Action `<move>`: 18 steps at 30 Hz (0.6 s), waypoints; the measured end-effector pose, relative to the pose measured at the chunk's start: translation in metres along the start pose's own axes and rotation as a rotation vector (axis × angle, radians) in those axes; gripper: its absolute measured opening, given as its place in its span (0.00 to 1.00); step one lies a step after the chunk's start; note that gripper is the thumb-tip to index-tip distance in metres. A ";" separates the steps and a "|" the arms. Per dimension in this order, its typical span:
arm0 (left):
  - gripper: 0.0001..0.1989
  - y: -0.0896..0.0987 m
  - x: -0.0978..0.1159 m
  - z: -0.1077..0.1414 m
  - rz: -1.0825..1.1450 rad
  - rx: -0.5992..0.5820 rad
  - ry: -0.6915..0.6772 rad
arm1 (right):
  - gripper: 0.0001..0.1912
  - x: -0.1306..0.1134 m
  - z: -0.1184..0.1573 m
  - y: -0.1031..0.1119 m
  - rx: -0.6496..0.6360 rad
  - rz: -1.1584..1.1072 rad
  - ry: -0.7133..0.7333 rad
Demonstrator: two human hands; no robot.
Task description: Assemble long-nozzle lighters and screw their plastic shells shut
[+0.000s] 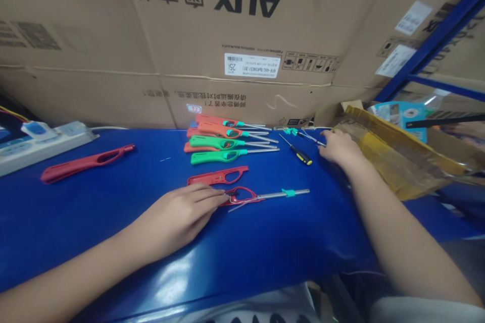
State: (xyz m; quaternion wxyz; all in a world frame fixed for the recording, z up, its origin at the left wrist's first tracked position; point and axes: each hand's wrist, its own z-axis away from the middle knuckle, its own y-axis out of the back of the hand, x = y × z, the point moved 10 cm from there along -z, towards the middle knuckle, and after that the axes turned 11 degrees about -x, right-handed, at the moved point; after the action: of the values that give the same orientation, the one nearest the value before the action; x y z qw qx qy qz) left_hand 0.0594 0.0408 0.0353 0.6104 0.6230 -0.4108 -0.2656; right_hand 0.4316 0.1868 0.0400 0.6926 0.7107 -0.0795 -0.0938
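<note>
My left hand (185, 212) lies over the handle of an opened red gas lighter (246, 194), thumb and fingers closed on it. Its metal barrel points right and carries a teal piece (288, 193) near the tip; a thin wire or tube sticks out below. Just beyond it rests a loose red handle shell (220, 175). My right hand (339, 147) is at the back right, its fingers closed at the end of thin metal tweezers (311, 137); the fingertips are partly hidden. Small teal parts (291, 131) lie by the tweezers' far end.
Several orange and green lighters (220, 144) are stacked at the back middle. A black-and-yellow screwdriver (300, 154) lies right of them. Another red handle shell (89, 163) and a white power strip (41, 141) are left. A taped cardboard box (401, 154) stands right, a large carton (170, 35) behind.
</note>
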 end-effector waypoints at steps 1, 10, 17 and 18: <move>0.18 0.000 -0.001 0.000 0.004 0.003 0.000 | 0.26 -0.002 -0.002 -0.001 0.017 -0.019 0.028; 0.18 0.002 0.001 -0.002 -0.022 -0.013 -0.008 | 0.24 -0.055 -0.015 -0.022 0.068 -0.220 0.355; 0.20 -0.004 0.001 0.000 -0.053 -0.052 -0.033 | 0.20 -0.051 -0.015 -0.019 0.058 -0.302 0.378; 0.19 -0.004 0.001 0.000 -0.057 -0.054 -0.034 | 0.20 -0.050 -0.014 -0.016 0.068 -0.311 0.381</move>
State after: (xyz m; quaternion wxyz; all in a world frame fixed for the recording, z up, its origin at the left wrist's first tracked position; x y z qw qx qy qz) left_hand 0.0604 0.0393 0.0318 0.6121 0.6130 -0.3961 -0.3044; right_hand 0.3865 0.2131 0.0254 0.6481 0.7421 0.1597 -0.0611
